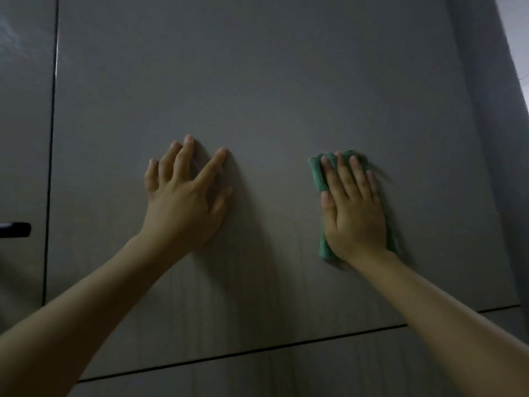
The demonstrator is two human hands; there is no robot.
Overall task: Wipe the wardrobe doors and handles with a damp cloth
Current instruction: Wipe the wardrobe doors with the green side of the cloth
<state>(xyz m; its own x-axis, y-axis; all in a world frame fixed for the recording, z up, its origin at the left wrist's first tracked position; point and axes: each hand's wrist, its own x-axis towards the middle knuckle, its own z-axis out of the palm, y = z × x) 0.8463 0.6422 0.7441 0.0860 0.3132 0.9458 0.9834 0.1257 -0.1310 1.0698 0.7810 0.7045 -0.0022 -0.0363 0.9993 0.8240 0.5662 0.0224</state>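
Cloth [317, 173] flat under right-hand fingers [345, 174]

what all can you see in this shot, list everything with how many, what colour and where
wardrobe door: one, grey, fills most of the view, both hands on it
neighbouring door: one, grey, at the left edge beyond a dark vertical gap
handle: one, black, on the neighbouring door at the far left, partly cut off by the frame
lower panel: one, grey, under the dark gap that runs below the main door
wall: one pale strip, top right corner
cloth: one, green, folded, flat against the door under the right hand
left hand: one, fingers spread, resting bare on the door left of the cloth
right hand: one, fingers straight, pressing the cloth to the door
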